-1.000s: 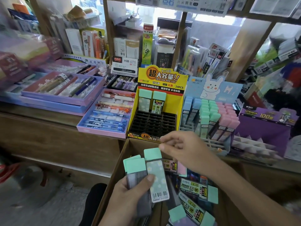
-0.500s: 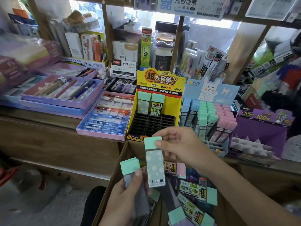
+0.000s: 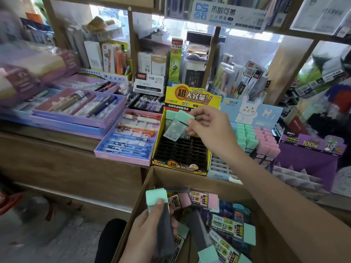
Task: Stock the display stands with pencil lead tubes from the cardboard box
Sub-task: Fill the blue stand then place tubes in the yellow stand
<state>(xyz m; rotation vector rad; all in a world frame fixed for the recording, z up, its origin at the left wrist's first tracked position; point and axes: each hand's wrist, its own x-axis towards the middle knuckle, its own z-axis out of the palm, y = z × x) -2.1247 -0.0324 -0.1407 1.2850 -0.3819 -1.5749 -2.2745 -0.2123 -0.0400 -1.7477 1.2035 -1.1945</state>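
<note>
The fingers of the right hand pinch a dotted lead tube at the edge of its mint cap, thumb beneath and fingertips on top. The tube hangs tilted from them, cap uppermost and nearest the fingers, its lower end pointing down and to the left over the back rows of the black slotted grid in the yellow display stand. Whether that end touches the grid cannot be told. Just beyond the pinched tube, a standing tube with the same mint cap sits upright in the stand's back row.

To the right of these fingers, past the wrist, the bunny stand holds upright rows of blue, mint and pink capped tubes, and a purple stand sits further right. To their left, a pink pen tray lies on the wooden worktop, just beside the yellow stand.

Lower, nearer the person, the left hand curls round a grey tube, thumb pressed just under its mint cap, cap pointing up. It holds this tube over the left part of the cardboard box, whose far rim lies just below the front of the yellow stand. Right of this hand, loose tubes with mint and pink caps lie jumbled in the box.
</note>
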